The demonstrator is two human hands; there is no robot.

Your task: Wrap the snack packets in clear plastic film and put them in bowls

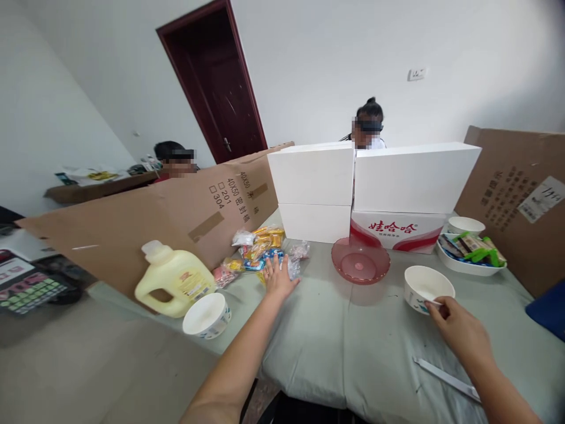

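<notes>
My left hand [279,277] is open with fingers spread, over the near edge of a pile of small wrapped packets [260,250] in yellow, blue, pink and clear wrapping. My right hand [461,330] is closed in a pinch at the front of a white paper bowl [417,294]. A small white bit shows between thumb and forefinger; I cannot tell what it is. Below this hand lies a long thin pale tool [445,377], partly hidden by my forearm. A translucent pink dish [361,262] stands between my hands, beyond them.
At left stand a yellow jug [176,282] and another paper bowl [207,316]. A white tray [470,264] of green packets and a third bowl [467,225] are at right. White boxes [315,176] and cardboard panels [212,218] wall the table. Two people sit behind them.
</notes>
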